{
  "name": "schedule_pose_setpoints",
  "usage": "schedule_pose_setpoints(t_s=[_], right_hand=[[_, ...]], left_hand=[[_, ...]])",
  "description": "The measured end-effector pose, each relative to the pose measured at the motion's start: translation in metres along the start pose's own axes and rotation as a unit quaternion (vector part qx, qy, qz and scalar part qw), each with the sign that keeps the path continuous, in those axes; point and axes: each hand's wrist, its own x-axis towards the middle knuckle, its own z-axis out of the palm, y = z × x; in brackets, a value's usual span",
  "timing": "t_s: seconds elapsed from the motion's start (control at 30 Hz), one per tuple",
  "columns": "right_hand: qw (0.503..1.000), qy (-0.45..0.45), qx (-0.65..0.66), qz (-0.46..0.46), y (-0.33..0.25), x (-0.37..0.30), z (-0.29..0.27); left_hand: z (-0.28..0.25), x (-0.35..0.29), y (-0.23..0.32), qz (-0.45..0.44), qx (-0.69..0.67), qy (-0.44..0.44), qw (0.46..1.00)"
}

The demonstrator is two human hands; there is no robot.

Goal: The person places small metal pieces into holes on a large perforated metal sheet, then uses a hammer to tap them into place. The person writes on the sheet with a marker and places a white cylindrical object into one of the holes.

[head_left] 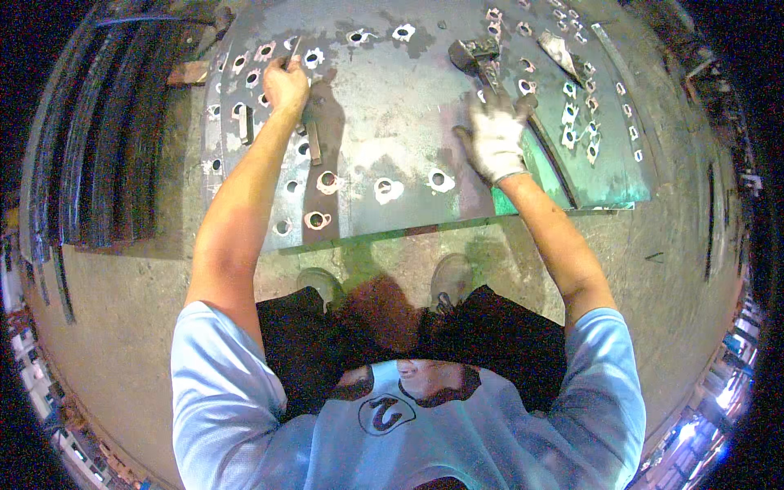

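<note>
A large steel plate [367, 98] with several rough-edged holes lies in front of me. My bare left hand [286, 86] is closed at its left side, fingers pinching a thin metal strip [296, 44] that stands up beside a hole. On the right, my right hand [498, 139] wears a white glove, its fingers spread over the handle of a hammer. The dark hammer head [474, 54] lies just beyond those fingers, and a long dark bar, apparently the handle, runs out past the hand toward the plate's near edge.
Two short metal bars [314, 142] [246, 125] lie on the plate near my left forearm. A crumpled pale scrap [558, 54] lies at the right. Long dark steel profiles [90, 131] are stacked on the floor at left, beside a wooden block [188, 73]. My shoes stand before the near edge.
</note>
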Motion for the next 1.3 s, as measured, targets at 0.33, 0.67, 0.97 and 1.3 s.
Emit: schedule_pose_setpoints(t_s=[0.33,0.67,0.97,1.3], right_hand=[[0.957,-0.081,0.072,0.271,0.078,0.0,0.032],[0.928,-0.131,0.005,0.349,0.132,0.001,0.028],[0.955,-0.08,0.01,0.286,0.165,-0.033,0.041],[0.952,-0.071,-0.004,0.298,0.162,-0.034,0.042]], left_hand=[[-0.052,0.005,-0.073,0.067,0.256,0.007,0.964],[-0.054,-0.018,-0.049,0.06,0.342,-0.068,0.935],[-0.031,-0.033,-0.023,0.018,0.358,-0.076,0.93],[-0.025,-0.028,-0.033,-0.06,0.391,-0.067,0.916]])
